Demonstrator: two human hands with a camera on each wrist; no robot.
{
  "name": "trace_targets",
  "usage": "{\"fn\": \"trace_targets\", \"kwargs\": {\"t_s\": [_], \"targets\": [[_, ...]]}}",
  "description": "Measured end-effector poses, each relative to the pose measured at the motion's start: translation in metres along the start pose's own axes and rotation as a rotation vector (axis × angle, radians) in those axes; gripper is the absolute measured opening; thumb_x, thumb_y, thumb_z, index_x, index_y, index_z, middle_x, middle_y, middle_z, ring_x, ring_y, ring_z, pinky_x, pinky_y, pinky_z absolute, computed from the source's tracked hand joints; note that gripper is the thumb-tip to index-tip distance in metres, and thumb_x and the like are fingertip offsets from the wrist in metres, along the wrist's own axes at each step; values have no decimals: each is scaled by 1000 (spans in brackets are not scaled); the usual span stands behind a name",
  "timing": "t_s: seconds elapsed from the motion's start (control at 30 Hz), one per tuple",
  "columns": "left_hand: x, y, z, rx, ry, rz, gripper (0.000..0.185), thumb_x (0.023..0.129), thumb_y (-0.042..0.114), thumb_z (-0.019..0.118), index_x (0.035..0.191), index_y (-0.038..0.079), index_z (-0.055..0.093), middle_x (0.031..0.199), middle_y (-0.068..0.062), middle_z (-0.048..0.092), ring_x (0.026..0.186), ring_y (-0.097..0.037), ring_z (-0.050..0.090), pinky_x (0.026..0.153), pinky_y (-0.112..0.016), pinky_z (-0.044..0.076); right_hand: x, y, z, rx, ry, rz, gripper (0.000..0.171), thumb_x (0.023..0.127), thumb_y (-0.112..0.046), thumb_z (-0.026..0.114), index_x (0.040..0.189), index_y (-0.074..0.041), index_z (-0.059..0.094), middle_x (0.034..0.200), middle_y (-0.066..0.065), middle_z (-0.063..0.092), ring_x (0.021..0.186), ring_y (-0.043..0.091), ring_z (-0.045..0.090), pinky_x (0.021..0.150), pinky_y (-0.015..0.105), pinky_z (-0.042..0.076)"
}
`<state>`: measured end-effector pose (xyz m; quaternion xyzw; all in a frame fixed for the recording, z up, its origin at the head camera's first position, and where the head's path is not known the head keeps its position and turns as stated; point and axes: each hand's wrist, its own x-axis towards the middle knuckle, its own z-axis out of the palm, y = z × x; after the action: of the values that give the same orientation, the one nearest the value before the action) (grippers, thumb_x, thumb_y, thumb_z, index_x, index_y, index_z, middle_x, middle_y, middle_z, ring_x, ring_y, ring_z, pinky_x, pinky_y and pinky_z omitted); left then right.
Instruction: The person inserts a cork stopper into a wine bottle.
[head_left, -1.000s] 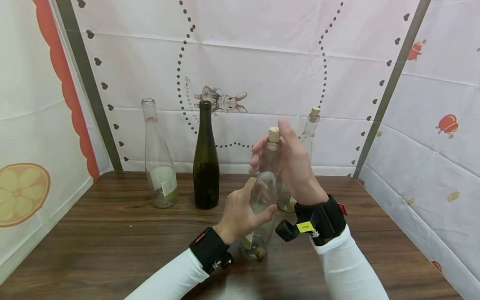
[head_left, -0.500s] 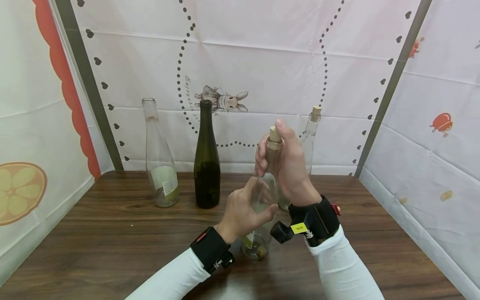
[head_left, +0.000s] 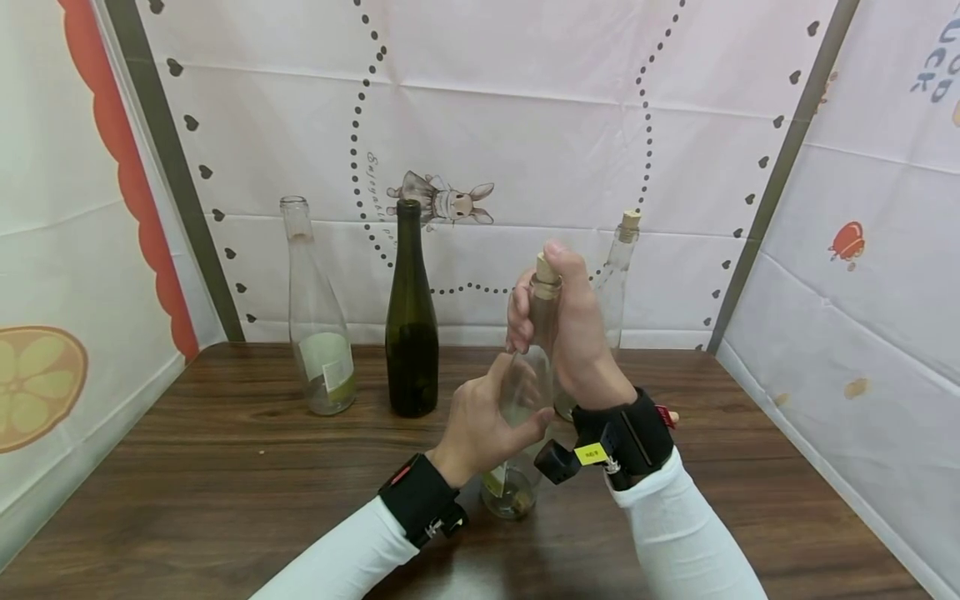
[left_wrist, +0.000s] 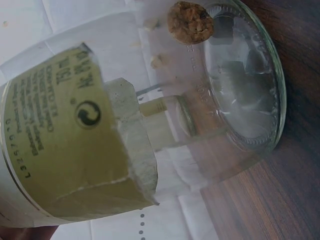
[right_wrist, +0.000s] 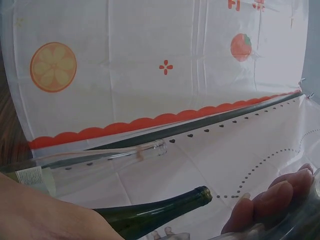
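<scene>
Head view has a brown wooden table [head_left: 225,467] with four bottles on it: a dark green bottle [head_left: 411,333] and a clear labelled bottle [head_left: 318,333] at the back left, a corked bottle [head_left: 617,267] behind the hands, and up front the clear bottle [head_left: 525,400] being worked on. It stands on the table near the front edge, tilted a little toward the person. Left hand [head_left: 480,425] is wrapped round its body, steadying it. Right hand [head_left: 573,333] is clenched round the neck, thumb over the cork [head_left: 546,268] in the mouth. Left wrist view shows a loose cork bit [left_wrist: 190,22] lying inside at the base. Looks to me like the corking step, cork partly seated. Next I'd guess a firm straight push down while the left hand braces so the bottle doesn't skid
</scene>
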<state>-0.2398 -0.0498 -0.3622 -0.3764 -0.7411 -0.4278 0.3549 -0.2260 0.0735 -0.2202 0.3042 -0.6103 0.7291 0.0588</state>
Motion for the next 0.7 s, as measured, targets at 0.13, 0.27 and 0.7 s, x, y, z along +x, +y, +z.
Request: {"fn": "trace_targets", "kwargs": {"t_s": [0.13, 0.27, 0.7], "targets": [[0, -1, 1, 2, 5, 9, 62, 103, 70, 47, 121, 12, 57, 83, 4, 71, 70, -9, 69, 55, -21, 47, 0, 0, 1, 1, 10, 7, 57, 104, -50, 32, 63, -15, 51, 53, 1, 44, 46, 20, 41, 51, 37, 44], [-1, -1, 1, 1, 7, 13, 61, 103, 69, 47, 120, 11, 57, 83, 4, 71, 70, -11, 70, 56, -22, 48, 0, -1, 1, 3, 13, 15, 56, 103, -50, 32, 63, -15, 51, 53, 1, 44, 46, 20, 41, 51, 37, 44], [0, -1, 1, 13, 15, 17, 62, 103, 70, 47, 119, 11, 57, 84, 4, 72, 70, -8, 69, 56, -22, 49, 2, -1, 0, -4, -4, 9, 53, 101, -47, 33, 63, -15, 51, 53, 1, 45, 45, 20, 41, 51, 37, 44]]}}
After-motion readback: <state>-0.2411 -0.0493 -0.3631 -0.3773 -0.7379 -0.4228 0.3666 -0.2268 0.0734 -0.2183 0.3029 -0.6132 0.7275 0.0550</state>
